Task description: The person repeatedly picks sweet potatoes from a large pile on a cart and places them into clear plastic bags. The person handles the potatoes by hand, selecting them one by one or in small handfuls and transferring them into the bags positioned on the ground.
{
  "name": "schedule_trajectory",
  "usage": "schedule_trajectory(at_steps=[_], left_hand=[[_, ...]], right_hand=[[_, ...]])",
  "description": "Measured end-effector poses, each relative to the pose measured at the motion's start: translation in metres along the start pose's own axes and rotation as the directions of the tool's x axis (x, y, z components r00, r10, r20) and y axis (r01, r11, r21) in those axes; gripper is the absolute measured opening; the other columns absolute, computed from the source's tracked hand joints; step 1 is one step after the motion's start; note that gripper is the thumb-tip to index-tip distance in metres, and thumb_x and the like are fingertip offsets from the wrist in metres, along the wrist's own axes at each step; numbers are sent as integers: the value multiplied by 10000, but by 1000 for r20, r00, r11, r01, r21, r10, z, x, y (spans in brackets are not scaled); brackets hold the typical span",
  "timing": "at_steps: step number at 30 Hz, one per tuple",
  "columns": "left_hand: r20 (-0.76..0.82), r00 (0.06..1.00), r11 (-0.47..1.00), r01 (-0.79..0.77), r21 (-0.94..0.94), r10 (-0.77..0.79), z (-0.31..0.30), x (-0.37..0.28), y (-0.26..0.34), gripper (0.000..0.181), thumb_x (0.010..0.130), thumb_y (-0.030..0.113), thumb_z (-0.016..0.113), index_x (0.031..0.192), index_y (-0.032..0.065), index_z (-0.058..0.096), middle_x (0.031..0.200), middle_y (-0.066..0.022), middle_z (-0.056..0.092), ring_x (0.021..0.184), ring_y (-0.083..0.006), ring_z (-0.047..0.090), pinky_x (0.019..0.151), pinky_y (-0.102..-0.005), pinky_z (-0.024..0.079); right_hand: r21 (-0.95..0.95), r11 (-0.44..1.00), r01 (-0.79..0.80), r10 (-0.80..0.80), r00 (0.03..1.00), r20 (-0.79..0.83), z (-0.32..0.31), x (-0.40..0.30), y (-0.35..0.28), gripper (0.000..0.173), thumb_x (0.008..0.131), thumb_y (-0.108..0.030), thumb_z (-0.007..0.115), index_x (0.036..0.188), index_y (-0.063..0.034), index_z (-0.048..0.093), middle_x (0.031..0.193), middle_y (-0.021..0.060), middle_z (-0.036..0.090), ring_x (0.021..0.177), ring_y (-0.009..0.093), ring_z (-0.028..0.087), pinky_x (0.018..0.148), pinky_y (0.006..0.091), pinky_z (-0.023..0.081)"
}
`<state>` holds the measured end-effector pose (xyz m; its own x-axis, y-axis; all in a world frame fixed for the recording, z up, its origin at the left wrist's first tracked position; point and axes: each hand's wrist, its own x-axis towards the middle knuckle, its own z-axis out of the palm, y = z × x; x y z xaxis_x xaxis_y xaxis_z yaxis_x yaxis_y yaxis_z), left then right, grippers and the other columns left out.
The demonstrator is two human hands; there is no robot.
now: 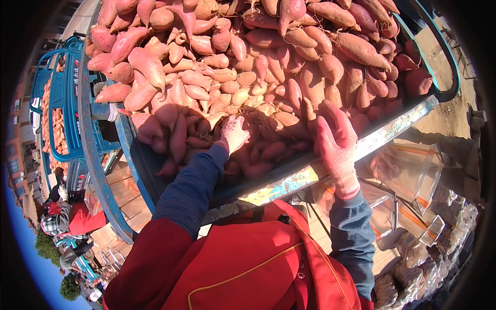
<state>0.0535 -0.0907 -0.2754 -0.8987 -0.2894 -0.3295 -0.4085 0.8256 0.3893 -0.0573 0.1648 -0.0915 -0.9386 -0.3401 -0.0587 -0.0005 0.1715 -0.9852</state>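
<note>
A large heap of pink-skinned sweet potatoes (228, 73) fills a blue metal truck bed before me. My left hand (233, 133), in a pale knitted glove, reaches into the lower middle of the heap; its fingertips touch the small roots, and whether it grips one is hidden. My right hand (338, 145), gloved alike, is raised over the bed's near edge (286, 186), its thumb and fingers apart and nothing seen in it. Sweet potatoes lie just beyond its fingers. Shadow covers the roots nearest the edge.
Clear plastic bags on frames (407, 170) stand at right, below the bed's edge, with filled bags (422, 267) behind them on the paving. A blue side rail (93, 155) runs along the left. Another blue truck (69, 100) and a person (54, 221) are farther left.
</note>
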Motion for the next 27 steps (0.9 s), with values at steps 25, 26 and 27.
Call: schedule_trajectory(at_steps=[25,26,27], left_hand=[[-367,848,605,-531,-594,383,-129,-12,95,376,801,61,657,1167,18,579,1110,-119,588,1049,-239,546,914,-334,439],[-415,841,646,-536,-544,348,-123,-11,89,364,790,68,663,1144,24,588,1095,-135,584,1048,-260,542,915,-338,438],[-463,826,681,-541,-494,321,-120,-8,83,351,779,74,668,1120,30,597,1080,-151,580,1048,-281,537,916,-343,438]], right_hand=[[755,391,-527,299,848,437,83,59,36,310,932,-192,527,1205,-47,524,905,23,570,779,140,564,764,259,461],[623,664,-413,288,911,296,81,61,46,139,909,-146,537,1023,-70,513,795,23,536,672,130,535,667,246,445],[655,630,-418,295,908,296,73,66,42,114,899,-109,538,997,-53,523,812,41,545,667,133,547,658,246,453]])
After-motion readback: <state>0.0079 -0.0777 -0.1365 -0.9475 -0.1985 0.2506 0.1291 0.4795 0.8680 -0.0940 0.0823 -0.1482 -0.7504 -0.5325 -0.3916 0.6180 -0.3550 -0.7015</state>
